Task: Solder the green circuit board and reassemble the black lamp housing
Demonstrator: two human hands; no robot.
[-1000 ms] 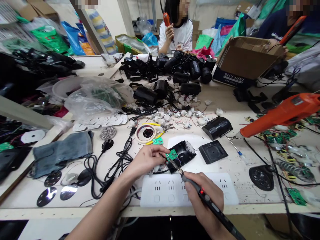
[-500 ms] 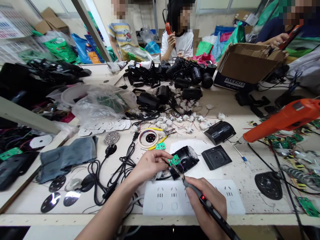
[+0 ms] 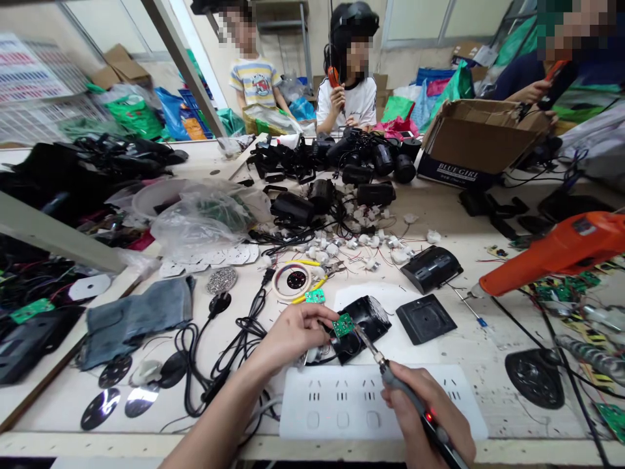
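Note:
Between the thumb and fingers of my left hand (image 3: 297, 335) is a small green circuit board (image 3: 343, 324), held over a black plastic housing (image 3: 365, 326). My right hand (image 3: 427, 407) is closed around a soldering iron (image 3: 401, 384) with a red light on its handle. The iron's tip points up and left, close to the board's right edge; whether it touches cannot be made out. Below both hands lies a white power strip (image 3: 342, 397). A second green board (image 3: 315, 296) rests just beyond my left hand, beside a roll of tape (image 3: 278, 281) and yellow-handled pliers (image 3: 319, 281).
An orange electric screwdriver (image 3: 551, 254) juts in from the right. A square black cover (image 3: 426, 318) and a black shell (image 3: 431, 268) lie nearby. Black cables (image 3: 239, 339) coil at left near a grey cloth (image 3: 139, 319). Small white motors (image 3: 351, 242) spread behind; people sit across the table.
The soldering iron has shifted right and slightly down, its tip moving from the board's lower side to its right edge. My left hand still holds the board, now tilted a little differently.

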